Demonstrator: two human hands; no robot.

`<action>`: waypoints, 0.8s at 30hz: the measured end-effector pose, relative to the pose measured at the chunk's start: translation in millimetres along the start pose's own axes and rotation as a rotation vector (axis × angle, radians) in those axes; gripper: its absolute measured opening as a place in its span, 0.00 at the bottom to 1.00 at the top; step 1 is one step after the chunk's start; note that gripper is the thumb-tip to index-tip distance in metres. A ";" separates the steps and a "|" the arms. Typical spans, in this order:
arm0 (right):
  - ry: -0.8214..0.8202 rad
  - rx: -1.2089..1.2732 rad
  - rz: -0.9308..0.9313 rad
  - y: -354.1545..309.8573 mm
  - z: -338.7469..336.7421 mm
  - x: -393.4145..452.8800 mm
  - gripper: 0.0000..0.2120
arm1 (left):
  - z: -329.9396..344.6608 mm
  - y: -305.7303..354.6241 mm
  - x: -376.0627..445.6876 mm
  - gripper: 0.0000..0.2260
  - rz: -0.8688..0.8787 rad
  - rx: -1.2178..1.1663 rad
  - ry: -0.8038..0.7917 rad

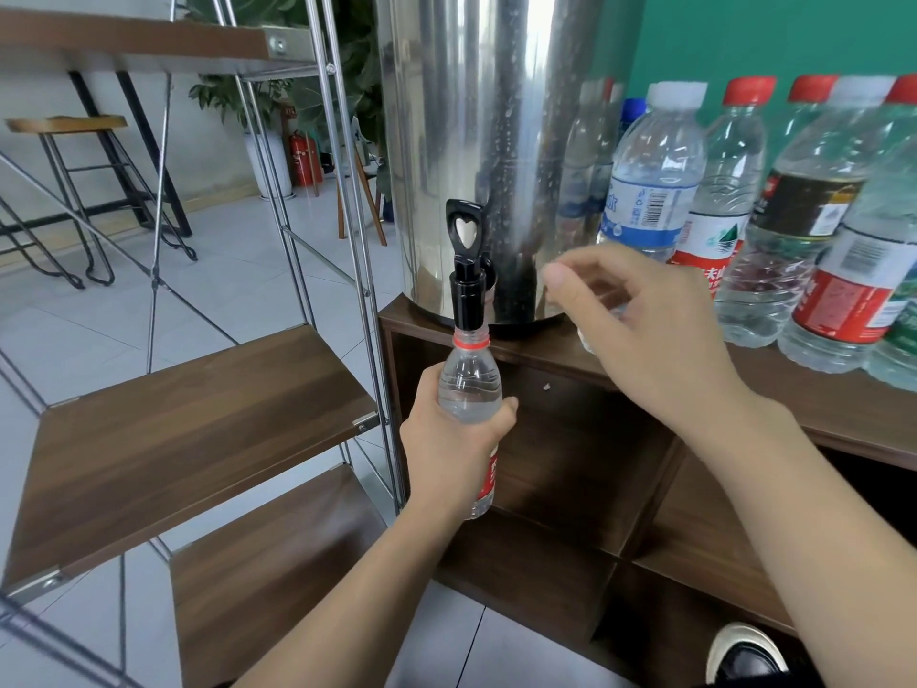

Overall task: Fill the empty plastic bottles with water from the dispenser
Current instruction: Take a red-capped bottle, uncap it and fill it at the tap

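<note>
Because the black plastic tap [466,285] juts past the front edge of the dark wooden cabinet [546,350], we hold the clear plastic bottle with the red neck ring [469,379] below that edge, its open mouth touching the spout so water drops straight in. Our left hand [454,439] wraps its fingers and thumb round the bottle's middle to keep it upright. Our right hand [640,330] hovers beside the tall stainless-steel dispenser [476,141], fingers loosely curled; it may pinch a small clear cap, though blur hides this. The capped clear bottles [744,216] crowd the cabinet top's right part, clear of the tap. The bottle looks nearly full.
</note>
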State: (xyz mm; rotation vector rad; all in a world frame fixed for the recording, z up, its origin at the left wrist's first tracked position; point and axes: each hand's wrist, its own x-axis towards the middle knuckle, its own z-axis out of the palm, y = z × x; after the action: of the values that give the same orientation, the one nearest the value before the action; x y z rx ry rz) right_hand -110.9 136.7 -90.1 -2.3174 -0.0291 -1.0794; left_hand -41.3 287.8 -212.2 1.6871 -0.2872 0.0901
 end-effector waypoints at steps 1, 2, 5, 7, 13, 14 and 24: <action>0.001 -0.045 0.024 6.3 -5.8 -4.7 0.14 | 0.0 0.9 -1.1 0.23 -0.005 0.001 -0.002; -0.002 -0.103 0.048 12.5 -11.6 -9.0 0.15 | -0.1 1.7 -2.4 0.23 -0.011 0.001 -0.005; -0.055 -0.282 0.132 32.1 -26.8 -19.1 0.18 | -1.5 3.5 -6.3 0.21 -0.031 -0.011 -0.007; -0.116 -0.401 0.211 43.2 -34.4 -23.8 0.19 | -2.9 4.4 -8.5 0.21 -0.047 -0.022 -0.007; -0.214 -0.516 0.335 67.5 -44.1 -34.6 0.29 | -5.0 7.3 -15.0 0.21 -0.071 -0.036 -0.011; -0.231 -0.494 0.349 69.9 -44.1 -35.9 0.31 | -5.2 7.4 -16.0 0.21 -0.073 -0.032 -0.012; -0.194 -0.179 0.335 67.6 -44.4 -36.1 0.18 | -9.0 8.6 -26.6 0.21 -0.063 -0.006 -0.002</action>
State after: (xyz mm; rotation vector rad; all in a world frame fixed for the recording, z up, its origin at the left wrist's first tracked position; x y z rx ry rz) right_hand -149.0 65.4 -126.4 -2.4634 0.3814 -0.7134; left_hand -68.1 299.3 -208.6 1.6893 -0.2349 0.0405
